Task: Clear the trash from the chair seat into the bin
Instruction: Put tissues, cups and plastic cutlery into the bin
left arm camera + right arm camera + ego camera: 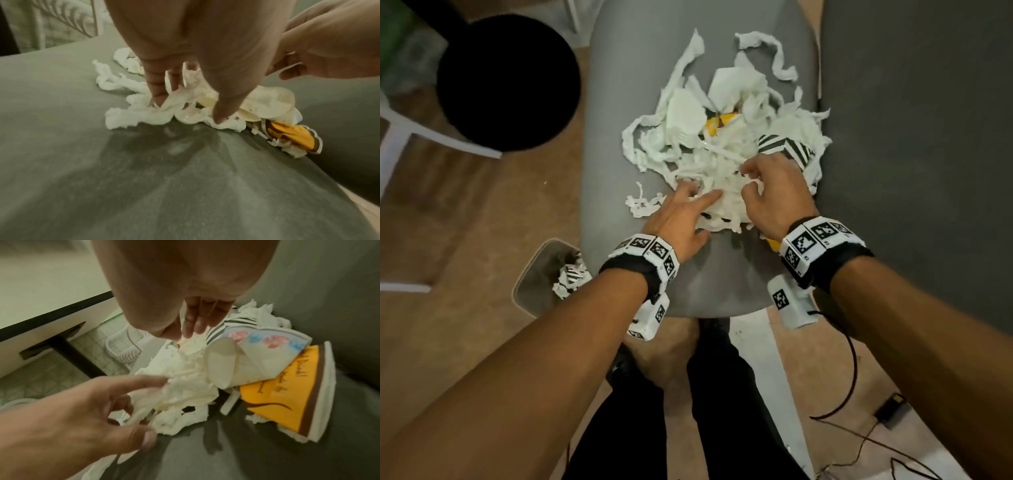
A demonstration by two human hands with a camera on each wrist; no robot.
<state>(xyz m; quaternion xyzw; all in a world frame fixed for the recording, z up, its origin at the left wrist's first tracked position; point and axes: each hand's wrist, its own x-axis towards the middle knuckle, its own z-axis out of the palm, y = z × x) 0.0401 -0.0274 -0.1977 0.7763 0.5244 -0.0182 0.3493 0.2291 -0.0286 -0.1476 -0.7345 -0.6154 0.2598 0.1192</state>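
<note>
A heap of torn white tissue strips point(688, 150) lies on the grey chair seat point(619, 85), mixed with a striped paper cup point(784, 147), a floral cup point(257, 353) and a crushed yellow cup point(277, 394). My left hand point(698, 195) has its fingers spread and pressed down into the near edge of the tissue point(144, 113). My right hand point(750, 178) is clawed over the heap beside it, its fingertips pinching a tuft of tissue point(191, 344). The clear bin point(534, 270) stands on the floor at the seat's near-left corner, holding some scraps.
A black round stool point(506, 82) and a white chair frame point(393, 137) stand to the left. A dark grey surface point(911, 137) borders the seat on the right. My legs point(705, 394) are below the seat's front edge; cables point(852, 377) trail on the floor.
</note>
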